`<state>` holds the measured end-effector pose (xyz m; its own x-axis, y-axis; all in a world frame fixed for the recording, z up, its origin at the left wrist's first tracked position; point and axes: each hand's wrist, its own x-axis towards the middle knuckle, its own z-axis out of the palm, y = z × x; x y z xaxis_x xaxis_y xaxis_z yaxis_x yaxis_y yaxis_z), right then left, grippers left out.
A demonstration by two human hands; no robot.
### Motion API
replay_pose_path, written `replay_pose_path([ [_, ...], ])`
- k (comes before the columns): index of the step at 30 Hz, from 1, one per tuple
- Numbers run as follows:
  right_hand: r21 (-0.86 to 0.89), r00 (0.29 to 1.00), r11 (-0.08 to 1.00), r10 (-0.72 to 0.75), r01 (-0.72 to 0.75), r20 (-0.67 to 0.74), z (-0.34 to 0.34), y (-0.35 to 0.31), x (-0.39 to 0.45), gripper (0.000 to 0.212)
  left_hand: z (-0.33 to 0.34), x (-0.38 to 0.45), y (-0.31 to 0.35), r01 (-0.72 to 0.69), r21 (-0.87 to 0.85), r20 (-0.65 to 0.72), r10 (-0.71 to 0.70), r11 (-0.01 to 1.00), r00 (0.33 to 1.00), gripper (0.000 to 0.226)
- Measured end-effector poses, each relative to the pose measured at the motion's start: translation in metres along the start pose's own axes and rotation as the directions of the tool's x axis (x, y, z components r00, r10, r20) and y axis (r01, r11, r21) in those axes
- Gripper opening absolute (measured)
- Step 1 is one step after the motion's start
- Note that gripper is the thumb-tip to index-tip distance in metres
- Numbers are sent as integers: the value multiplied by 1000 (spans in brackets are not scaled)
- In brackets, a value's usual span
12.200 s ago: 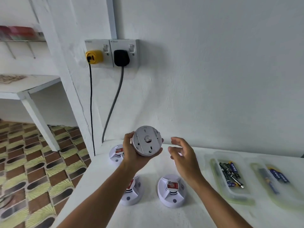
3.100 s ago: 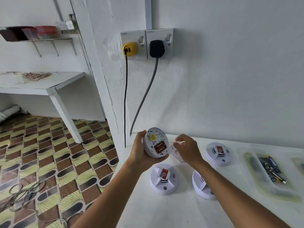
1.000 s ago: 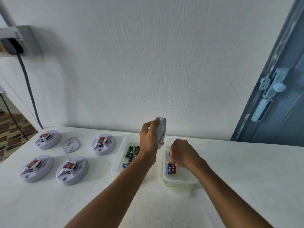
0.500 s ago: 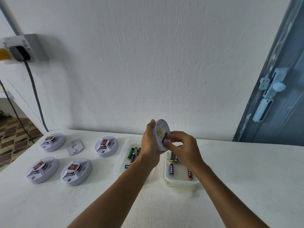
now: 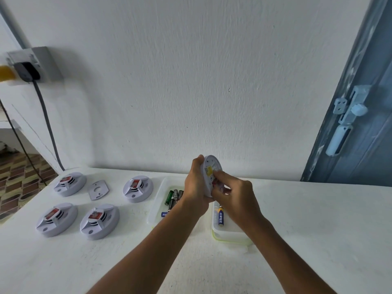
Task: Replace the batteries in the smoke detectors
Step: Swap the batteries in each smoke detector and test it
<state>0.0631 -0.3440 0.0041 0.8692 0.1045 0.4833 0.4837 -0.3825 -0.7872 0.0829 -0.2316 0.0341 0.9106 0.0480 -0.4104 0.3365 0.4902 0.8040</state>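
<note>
Holding the smoke detector (image 5: 209, 174) upright and edge-on above the tabletop (image 5: 307, 219), the left hand (image 5: 196, 187) had its fingers wrapped round the back and rim, open underside turned toward the right hand (image 5: 235, 198). The right hand's fingertips (image 5: 219, 177) were curled in against that underside, just below a yellow label, pinching or pressing at something there. Whether they gripped a battery I could not tell; the fingers hid it.

Judged step: seating a fresh cell in the compartment. To do it well:
- keep the left grip firm so the body does not twist under the push;
- check polarity against the compartment marks first;
- press one end onto the spring contact, then lay the other end down flat;
- work over the containers so a dropped cell lands inside.

Below the hands sat two clear containers: the left container (image 5: 158, 205) with several dark and green batteries (image 5: 174, 197), the right container (image 5: 227, 236) with a blue battery (image 5: 221, 216) in view.

On the left of the tabletop four more detectors (image 5: 99, 221) lay face up, well apart from the hands, with a loose cover plate (image 5: 98, 189) between the far two. Those likely remained to be done.
</note>
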Motion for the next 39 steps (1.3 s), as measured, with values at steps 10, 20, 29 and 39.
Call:
replay_pose_path([
  [10,-162,932,919,-362,358,4,-16,15,4,25,-8,2,12,156,-169,122,-136,973,983,52],
  [20,-670,844,710,481,-215,239,-3,18,16,15,-31,0,16,91,-196,72,-78,976,994,51],
  [29,-703,780,669,565,-242,269,5,10,22,7,-55,-10,26,63,-211,63,-51,975,997,46],
  [39,-392,899,917,117,65,422,61,-28,26,24,-107,3,67,33,-275,74,-13,961,997,51],
])
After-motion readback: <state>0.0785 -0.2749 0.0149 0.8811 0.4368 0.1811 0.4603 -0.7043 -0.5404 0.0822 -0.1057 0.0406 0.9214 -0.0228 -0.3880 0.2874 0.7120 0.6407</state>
